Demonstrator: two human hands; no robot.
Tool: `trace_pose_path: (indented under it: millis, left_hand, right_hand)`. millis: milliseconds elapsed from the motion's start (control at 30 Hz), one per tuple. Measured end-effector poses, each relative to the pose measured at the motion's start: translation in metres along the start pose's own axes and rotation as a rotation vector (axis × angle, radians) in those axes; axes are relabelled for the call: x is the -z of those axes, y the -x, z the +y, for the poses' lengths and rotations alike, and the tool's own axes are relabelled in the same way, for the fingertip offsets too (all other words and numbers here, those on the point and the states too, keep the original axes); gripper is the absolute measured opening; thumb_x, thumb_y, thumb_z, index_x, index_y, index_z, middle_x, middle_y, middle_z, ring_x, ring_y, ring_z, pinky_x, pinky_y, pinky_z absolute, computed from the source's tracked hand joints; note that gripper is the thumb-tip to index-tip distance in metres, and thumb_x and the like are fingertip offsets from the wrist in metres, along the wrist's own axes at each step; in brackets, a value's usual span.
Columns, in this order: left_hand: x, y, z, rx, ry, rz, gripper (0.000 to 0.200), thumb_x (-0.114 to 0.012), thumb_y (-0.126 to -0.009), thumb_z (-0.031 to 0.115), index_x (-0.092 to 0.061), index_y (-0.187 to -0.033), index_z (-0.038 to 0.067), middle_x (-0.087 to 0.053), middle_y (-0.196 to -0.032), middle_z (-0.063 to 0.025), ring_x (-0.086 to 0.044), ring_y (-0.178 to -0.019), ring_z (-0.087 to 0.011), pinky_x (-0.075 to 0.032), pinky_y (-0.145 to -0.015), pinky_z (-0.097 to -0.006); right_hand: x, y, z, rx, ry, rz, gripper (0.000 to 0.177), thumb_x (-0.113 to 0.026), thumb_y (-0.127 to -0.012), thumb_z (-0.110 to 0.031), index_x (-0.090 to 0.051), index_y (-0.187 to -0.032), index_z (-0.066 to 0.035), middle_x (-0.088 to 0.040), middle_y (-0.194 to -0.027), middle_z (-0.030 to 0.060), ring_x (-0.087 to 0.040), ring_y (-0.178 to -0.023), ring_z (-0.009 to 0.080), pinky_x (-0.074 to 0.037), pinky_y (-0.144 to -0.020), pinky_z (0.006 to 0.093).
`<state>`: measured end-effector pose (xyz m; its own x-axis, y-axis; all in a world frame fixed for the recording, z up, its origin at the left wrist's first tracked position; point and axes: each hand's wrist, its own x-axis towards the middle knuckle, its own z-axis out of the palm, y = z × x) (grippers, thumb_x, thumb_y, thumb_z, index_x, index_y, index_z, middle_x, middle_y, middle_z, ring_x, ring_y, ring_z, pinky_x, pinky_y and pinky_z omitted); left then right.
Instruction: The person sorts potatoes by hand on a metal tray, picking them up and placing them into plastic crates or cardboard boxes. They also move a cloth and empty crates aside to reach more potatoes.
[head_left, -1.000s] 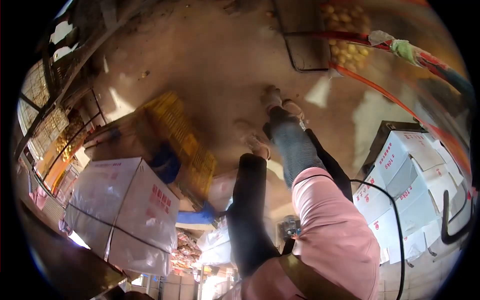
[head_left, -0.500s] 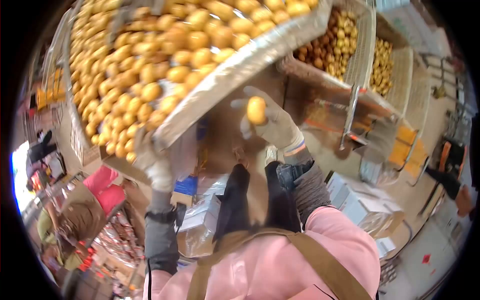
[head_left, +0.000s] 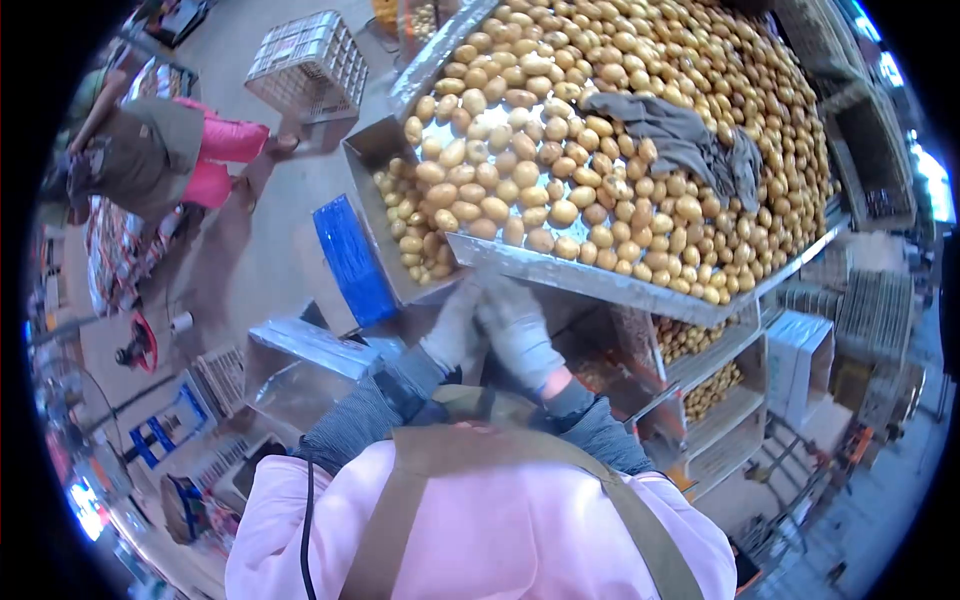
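Note:
My left hand (head_left: 456, 318) and my right hand (head_left: 513, 322), both in pale gloves, are close together in front of my chest, below the metal edge (head_left: 590, 278) of the sorting table. Their fingers are blurred and overlap near the table's corner. Whether either holds anything cannot be made out. Many round yellow-brown fruits or potatoes (head_left: 565, 212) cover the table. A grey cloth (head_left: 680, 140) lies on them. Left of my hands, a box (head_left: 375, 150) at the table's side holds more of the same pieces.
A blue object (head_left: 352, 262) and a plastic-wrapped box (head_left: 312, 348) are on the left. Crates of produce (head_left: 715, 392) stand lower right. A white crate (head_left: 308, 66) is on the floor, upper left. Another person (head_left: 160, 150) is beyond it to the left.
The view has swung round to the right. My right hand held a single yellow piece away from my left hand; now both hands are together and that piece no longer shows.

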<state>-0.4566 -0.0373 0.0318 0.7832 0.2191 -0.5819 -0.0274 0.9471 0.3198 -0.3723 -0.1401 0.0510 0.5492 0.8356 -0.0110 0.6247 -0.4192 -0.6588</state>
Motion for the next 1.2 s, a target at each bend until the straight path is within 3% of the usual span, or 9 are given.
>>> trace_pose_path:
  millis: [67, 200, 233, 333, 467, 667, 900, 1033, 1200]
  left_hand:
    - [0.029, -0.019, 0.019, -0.273, -0.590, 0.094, 0.033, -0.058, -0.101, 0.030, -0.062, -0.120, 0.004, -0.068, -0.112, -0.0079, -0.065, -0.102, -0.0199, -0.055, -0.089, -0.0332]
    - [0.023, -0.017, 0.067, -0.292, -0.100, 0.303, 0.028, -0.060, -0.098, 0.029, -0.065, -0.103, 0.002, -0.068, -0.086, -0.0090, -0.066, -0.067, -0.0184, -0.055, -0.060, -0.0303]
    - [0.024, -0.020, 0.079, -0.277, -0.192, 0.376, 0.027, -0.060, -0.097, 0.027, -0.064, -0.102, 0.001, -0.068, -0.087, -0.0087, -0.067, -0.070, -0.0188, -0.056, -0.064, -0.0304]
    - [0.051, -0.058, 0.102, -0.345, -0.376, 0.393, 0.035, -0.061, -0.092, 0.018, -0.061, -0.121, -0.002, -0.068, -0.106, -0.0106, -0.067, -0.096, -0.0214, -0.056, -0.085, -0.0306]
    - [0.039, -0.107, 0.100, -0.311, -0.515, 0.232, 0.060, -0.064, -0.085, 0.006, -0.049, -0.143, -0.002, -0.060, -0.131, -0.0116, -0.059, -0.118, -0.0207, -0.050, -0.097, -0.0287]
    - [0.029, -0.117, 0.101, -0.319, -0.909, 0.443, 0.057, -0.072, -0.078, 0.008, -0.056, -0.132, -0.001, -0.067, -0.112, -0.0113, -0.063, -0.099, -0.0193, -0.053, -0.080, -0.0313]
    - [0.058, -0.123, 0.115, -0.154, -0.857, 0.488, 0.037, -0.074, -0.090, 0.026, -0.069, -0.114, -0.002, -0.072, -0.099, -0.0089, -0.066, -0.091, -0.0146, -0.054, -0.079, -0.0292]
    - [0.071, -0.121, 0.115, -0.259, -0.596, 0.485, 0.035, -0.067, -0.098, 0.024, -0.065, -0.122, -0.002, -0.069, -0.106, -0.0066, -0.065, -0.098, -0.0135, -0.054, -0.084, -0.0272]
    - [0.036, -0.112, 0.133, -0.187, -0.227, 0.337, 0.042, -0.062, -0.100, 0.019, -0.053, -0.136, -0.001, -0.062, -0.127, -0.0092, -0.062, -0.114, -0.0172, -0.054, -0.095, -0.0318]
  right_hand:
    - [0.000, -0.007, 0.003, 0.138, -0.038, 0.042, 0.047, -0.063, -0.093, -0.023, -0.056, -0.135, -0.003, -0.061, -0.126, 0.0193, -0.058, -0.112, 0.0378, -0.047, -0.096, 0.0485]
    - [0.053, -0.052, 0.070, -0.096, -0.113, 0.005, 0.042, -0.065, -0.091, -0.020, -0.058, -0.128, -0.002, -0.063, -0.121, 0.0212, -0.057, -0.116, 0.0407, -0.047, -0.099, 0.0453]
    - [0.063, -0.064, 0.094, -0.052, 0.090, 0.185, 0.051, -0.064, -0.090, -0.025, -0.055, -0.135, -0.003, -0.060, -0.130, 0.0218, -0.054, -0.124, 0.0405, -0.043, -0.104, 0.0477]
    - [0.069, -0.103, 0.135, 0.018, 0.476, -0.150, 0.079, -0.060, -0.091, -0.047, -0.035, -0.155, -0.009, -0.032, -0.161, 0.0177, -0.027, -0.150, 0.0346, -0.014, -0.121, 0.0578]
    - [0.037, -0.152, 0.144, 0.118, 0.614, -0.141, 0.074, -0.055, -0.095, -0.046, -0.031, -0.157, -0.013, -0.021, -0.166, 0.0118, -0.022, -0.153, 0.0303, -0.008, -0.117, 0.0679]
    - [0.053, -0.238, 0.150, 0.228, 0.350, 0.080, 0.054, -0.060, -0.095, -0.035, -0.051, -0.143, -0.013, -0.054, -0.142, 0.0157, -0.049, -0.131, 0.0356, -0.035, -0.111, 0.0483]
    - [0.068, -0.426, 0.153, 0.073, 0.523, 0.151, 0.067, -0.070, -0.085, -0.044, -0.052, -0.144, -0.019, -0.048, -0.149, 0.0156, -0.042, -0.137, 0.0379, -0.035, -0.112, 0.0505]
    - [0.042, -0.354, 0.160, 0.372, 0.541, 0.196, 0.037, -0.070, -0.085, -0.028, -0.061, -0.119, -0.014, -0.062, -0.120, 0.0125, -0.059, -0.105, 0.0362, -0.046, -0.088, 0.0503]
    - [0.063, -0.222, 0.147, 0.227, 0.474, 0.120, 0.039, -0.073, -0.084, -0.020, -0.065, -0.121, -0.016, -0.060, -0.116, 0.0086, -0.055, -0.110, 0.0324, -0.043, -0.096, 0.0483]
